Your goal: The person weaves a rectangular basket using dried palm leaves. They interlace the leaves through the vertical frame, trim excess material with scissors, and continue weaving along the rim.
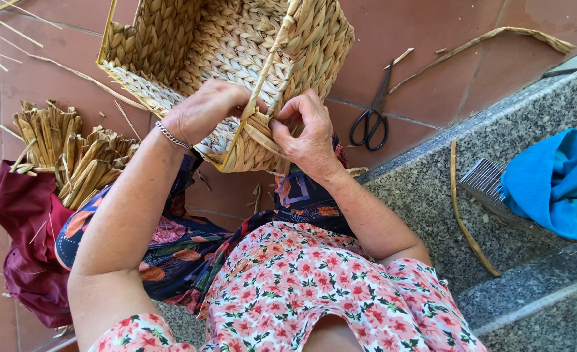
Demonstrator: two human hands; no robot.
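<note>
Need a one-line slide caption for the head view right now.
Both hands, left hand and right hand, work a straw strand at the rim of a woven basket; scissors lie on the tiles.

Both hands, left point(200, 111) and right point(308, 133), pinch straw at the woven basket's point(236, 45) rim (scissors point(372, 114) nearby)

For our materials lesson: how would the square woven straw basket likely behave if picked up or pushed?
The square woven straw basket is probably light for its size, being hollow plaited fibre. Its yellow frame edge suggests it holds shape. Tilted in the left hand and right hand, it would likely tip if released.
</note>
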